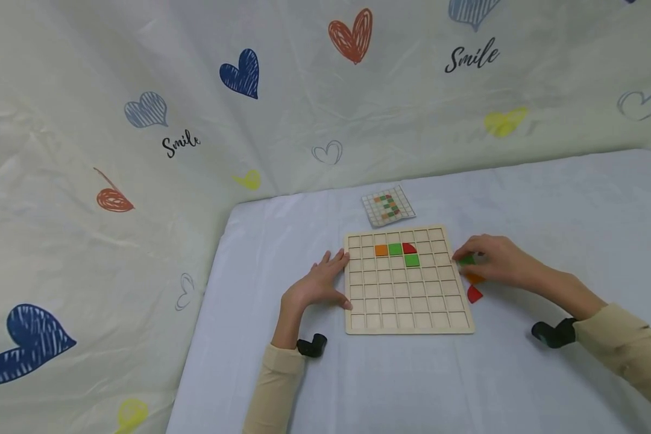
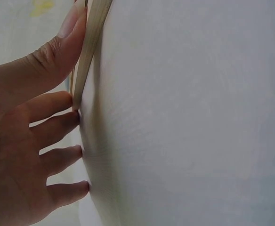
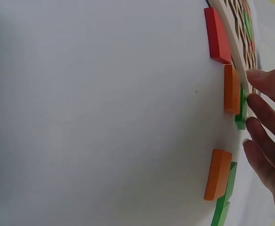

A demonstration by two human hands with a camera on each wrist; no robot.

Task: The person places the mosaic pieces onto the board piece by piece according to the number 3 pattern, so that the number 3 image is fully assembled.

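A square wooden grid board [image 1: 386, 289] lies on the table. Its upper cells hold an orange square tile [image 1: 381, 250], two green tiles [image 1: 411, 260] and a red round-cornered tile [image 1: 409, 248]. My left hand [image 1: 320, 284] is spread at the board's left edge, thumb and fingertips touching it. Beyond the opposite edge, my right hand [image 1: 496, 260] hovers low over loose tiles, fingers slightly bent near the board's rim. In the right wrist view, no tile shows between its fingers [image 3: 264, 141]. A green tile [image 3: 241, 110] and an orange tile [image 3: 231, 89] lie just beneath.
A pattern card [image 1: 387, 206] with a printed grid lies behind the board. Near the board's right edge is a loose red tile [image 1: 474, 294]. Another orange tile [image 3: 217, 174] and green pieces [image 3: 226, 193] lie farther along. A patterned curtain [image 1: 282, 138] hangs behind the table.
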